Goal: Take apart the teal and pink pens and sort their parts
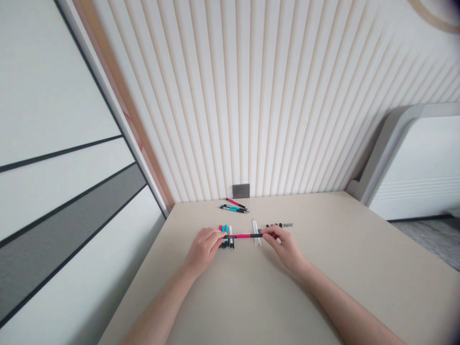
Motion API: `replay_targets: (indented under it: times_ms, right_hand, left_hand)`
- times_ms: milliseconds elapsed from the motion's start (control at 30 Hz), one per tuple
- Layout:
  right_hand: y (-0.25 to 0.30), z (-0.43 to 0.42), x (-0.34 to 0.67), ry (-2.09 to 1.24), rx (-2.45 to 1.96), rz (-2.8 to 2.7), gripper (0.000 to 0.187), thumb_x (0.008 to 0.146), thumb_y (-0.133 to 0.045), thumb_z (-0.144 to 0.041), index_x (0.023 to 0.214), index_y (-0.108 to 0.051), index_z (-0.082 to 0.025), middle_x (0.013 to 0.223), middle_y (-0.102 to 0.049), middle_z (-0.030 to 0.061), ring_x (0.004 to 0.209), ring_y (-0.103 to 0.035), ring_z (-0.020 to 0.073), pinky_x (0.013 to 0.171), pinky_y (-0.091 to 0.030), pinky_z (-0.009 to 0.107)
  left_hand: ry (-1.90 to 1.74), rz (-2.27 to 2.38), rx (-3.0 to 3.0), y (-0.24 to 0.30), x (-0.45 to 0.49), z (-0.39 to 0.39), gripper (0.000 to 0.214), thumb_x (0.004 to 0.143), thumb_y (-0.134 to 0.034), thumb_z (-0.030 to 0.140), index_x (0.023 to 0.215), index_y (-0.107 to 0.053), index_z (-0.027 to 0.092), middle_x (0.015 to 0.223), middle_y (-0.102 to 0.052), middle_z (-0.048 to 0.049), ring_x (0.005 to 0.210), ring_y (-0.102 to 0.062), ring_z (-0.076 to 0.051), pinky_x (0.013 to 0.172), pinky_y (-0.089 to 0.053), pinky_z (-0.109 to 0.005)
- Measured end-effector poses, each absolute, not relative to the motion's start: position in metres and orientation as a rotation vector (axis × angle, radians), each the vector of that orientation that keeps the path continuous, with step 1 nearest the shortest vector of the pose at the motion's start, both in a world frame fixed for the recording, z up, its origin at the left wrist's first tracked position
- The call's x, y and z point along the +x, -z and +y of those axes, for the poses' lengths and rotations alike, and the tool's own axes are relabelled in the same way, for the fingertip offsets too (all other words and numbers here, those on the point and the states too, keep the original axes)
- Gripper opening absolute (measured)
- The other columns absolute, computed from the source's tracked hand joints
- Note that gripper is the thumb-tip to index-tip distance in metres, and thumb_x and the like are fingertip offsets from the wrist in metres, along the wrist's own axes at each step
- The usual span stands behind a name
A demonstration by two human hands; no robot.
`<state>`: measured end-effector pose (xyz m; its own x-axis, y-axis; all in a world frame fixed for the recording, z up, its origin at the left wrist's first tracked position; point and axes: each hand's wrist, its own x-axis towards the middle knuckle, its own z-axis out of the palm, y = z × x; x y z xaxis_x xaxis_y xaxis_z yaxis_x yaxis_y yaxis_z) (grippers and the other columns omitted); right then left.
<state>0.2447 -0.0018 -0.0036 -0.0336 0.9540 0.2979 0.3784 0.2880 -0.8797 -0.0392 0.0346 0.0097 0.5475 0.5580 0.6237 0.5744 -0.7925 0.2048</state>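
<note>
A red pen with black ends (243, 235) lies level between both hands, just above the beige table (251, 297). My left hand (203, 248) pinches its left end and my right hand (283, 245) pinches its right end. Under the left end lies a short row of pen barrels, teal, red, black and white (226, 231). Under the right end lie a few thin white refills (256, 225). A row of small dark pen parts (279, 224) sits just beyond my right hand.
Farther back, near the wall, lie assembled pens, one red (235, 203) and one teal (233, 209). A grey wall socket (240, 190) sits above them. A white and grey cabinet (413, 163) stands past the table's right corner.
</note>
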Motion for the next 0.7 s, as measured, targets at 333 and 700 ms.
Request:
replay_targets:
  times_ms: [333,700]
  right_hand:
    - [0.01,0.001,0.244,-0.822,-1.287,-1.574,0.033,0.088,-0.053,-0.046,0.104,-0.067,-0.02,0.086,-0.066,0.0047,0.074,-0.054,0.0175,0.071,-0.044,0.031]
    - [0.002,0.019,0.283,-0.644,-1.383,-1.482,0.038,0.089,-0.05,-0.048,0.104,-0.067,-0.018,0.095,-0.069,0.0087,0.079,-0.06,0.0198,0.071,-0.047,0.032]
  left_hand:
    - [1.133,-0.976,-2.754,-0.011,-0.039,0.033,0.015,0.097,-0.05,0.024,0.102,-0.063,0.02,0.088,-0.068,-0.0051,0.084,-0.062,-0.018,0.077,-0.048,-0.033]
    - [1.056,-1.01,-2.761,-0.008,-0.041,0.035,0.013,0.097,-0.049,0.022,0.104,-0.06,0.02,0.089,-0.066,-0.0046,0.085,-0.06,-0.019,0.077,-0.045,-0.033]
